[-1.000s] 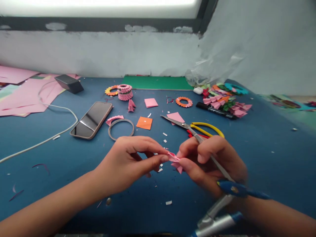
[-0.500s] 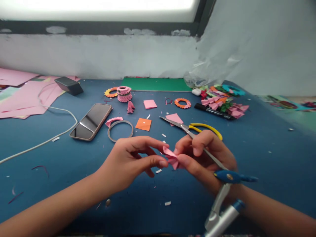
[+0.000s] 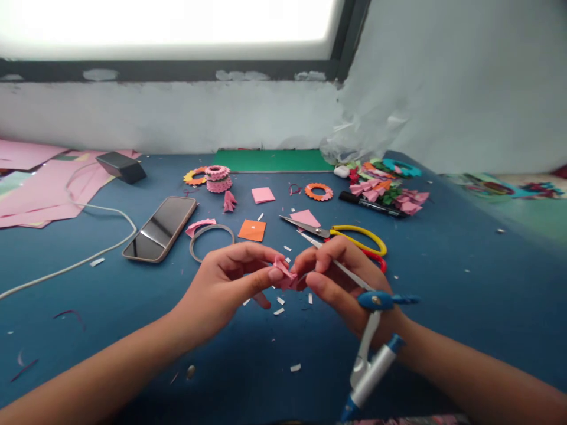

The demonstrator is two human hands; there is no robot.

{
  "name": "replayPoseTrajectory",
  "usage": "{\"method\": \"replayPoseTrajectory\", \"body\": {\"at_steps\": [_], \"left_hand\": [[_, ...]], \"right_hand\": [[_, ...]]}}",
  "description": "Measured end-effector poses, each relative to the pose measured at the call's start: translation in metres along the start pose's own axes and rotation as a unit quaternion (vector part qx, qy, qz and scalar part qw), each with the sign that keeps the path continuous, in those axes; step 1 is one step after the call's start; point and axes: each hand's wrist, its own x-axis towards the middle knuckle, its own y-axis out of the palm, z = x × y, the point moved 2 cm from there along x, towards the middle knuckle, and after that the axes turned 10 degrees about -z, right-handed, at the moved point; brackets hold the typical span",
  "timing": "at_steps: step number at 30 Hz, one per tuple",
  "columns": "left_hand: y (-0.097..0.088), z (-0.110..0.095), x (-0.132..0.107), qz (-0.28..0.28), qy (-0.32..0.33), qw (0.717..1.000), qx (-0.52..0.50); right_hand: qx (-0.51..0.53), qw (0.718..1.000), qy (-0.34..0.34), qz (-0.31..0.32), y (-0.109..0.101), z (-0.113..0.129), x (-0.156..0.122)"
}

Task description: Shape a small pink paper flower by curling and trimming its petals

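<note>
Pinched between thumb and fingers of my left hand is a small pleated piece of pink paper. My right hand has a drawing compass lodged across it. The compass's thin metal leg points up and left past the fingers, while its silver pencil-holder leg hangs down below the blue hinge. The fingertips of that hand meet the right end of the pink paper; its thumb is lifted a little off. Just beyond lie scissors with yellow and red handles. An orange paper square and a grey ring are near.
A phone, a white cable and a dark block occupy the left. Pink paper rings, an orange ring and a green board lie farther back. A black marker rests beside folded paper pieces. Paper scraps dot the blue table.
Both hands have shifted slightly left in view with the pink paper. My right thumb has come off the paper, and my left thumb now presses on it. The view has tilted up slightly.
</note>
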Motion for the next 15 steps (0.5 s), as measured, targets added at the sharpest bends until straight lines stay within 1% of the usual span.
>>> {"method": "replayPoseTrajectory", "body": {"at_steps": [2,3,4,5,7,8,9,10,12,15], "left_hand": [[-0.001,0.000,0.001,-0.011,-0.009,1.000,-0.011],[-0.001,0.000,0.001,-0.016,-0.017,1.000,-0.014],[-0.002,-0.001,0.001,-0.020,-0.025,0.999,-0.016],[-0.002,-0.001,0.002,-0.024,-0.032,0.999,-0.021],[-0.003,-0.002,0.002,-0.026,-0.043,0.998,-0.035],[-0.004,-0.002,0.002,-0.023,-0.045,0.998,-0.041],[-0.004,-0.002,0.001,-0.018,-0.045,0.998,-0.045],[-0.004,-0.003,0.001,-0.010,-0.040,0.998,-0.043],[-0.004,-0.004,0.000,0.002,-0.015,1.000,-0.021],[-0.004,-0.008,-0.003,0.012,0.058,0.997,0.040]], "right_hand": [[-0.085,0.996,-0.010,0.002,-0.007,0.000,0.007],[-0.149,0.989,-0.009,0.010,-0.011,-0.001,0.011],[-0.220,0.975,-0.007,0.028,-0.016,-0.003,0.016],[-0.294,0.955,-0.015,0.044,-0.020,-0.005,0.020],[-0.433,0.898,-0.050,0.066,-0.030,-0.010,0.029],[-0.487,0.867,-0.074,0.072,-0.034,-0.013,0.033],[-0.521,0.844,-0.094,0.082,-0.038,-0.016,0.036],[-0.533,0.836,-0.099,0.086,-0.041,-0.020,0.038],[-0.541,0.831,-0.102,0.087,-0.045,-0.025,0.040],[-0.542,0.831,-0.110,0.064,-0.041,-0.022,0.037]]}}
